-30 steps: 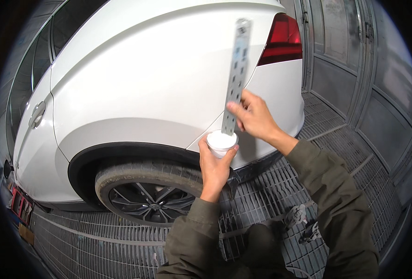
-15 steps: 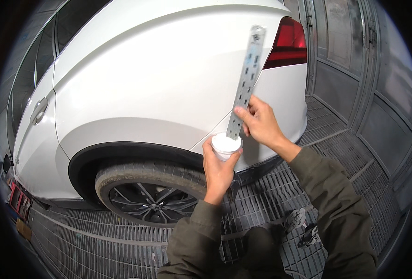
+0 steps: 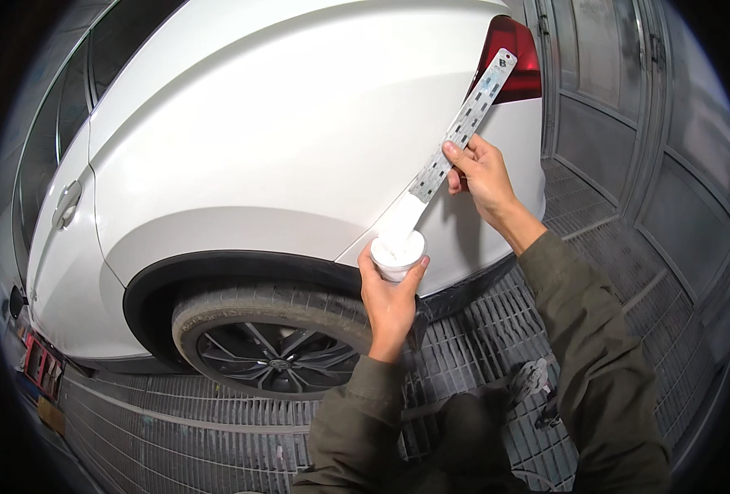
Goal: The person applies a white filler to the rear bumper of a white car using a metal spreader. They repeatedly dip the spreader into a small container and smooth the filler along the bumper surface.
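Observation:
My left hand (image 3: 388, 305) is wrapped round a small white cup (image 3: 395, 265) filled with white paint (image 3: 410, 244). Between thumb and fingers, my right hand (image 3: 482, 173) grips a long flat mixing stick (image 3: 464, 123) with rows of dark marks. The stick leans up and to the right, its lower part coated white and its lower end at the cup's mouth. Where the white coating meets the paint is hard to make out. Behind both hands is the white rear side panel (image 3: 299, 140) of a car.
Below the panel is the car's rear wheel (image 3: 274, 350) in a black arch trim (image 3: 217, 262). A red tail light (image 3: 525, 62) lies behind the stick's top. Metal grating (image 3: 497, 329) forms the floor. Grey panelled doors (image 3: 595, 156) stand at the right.
My right hand has moved up and to the right, drawing the stick partly out of the cup and tilting it further right. Its white-coated lower part now shows. The left hand stays about in place.

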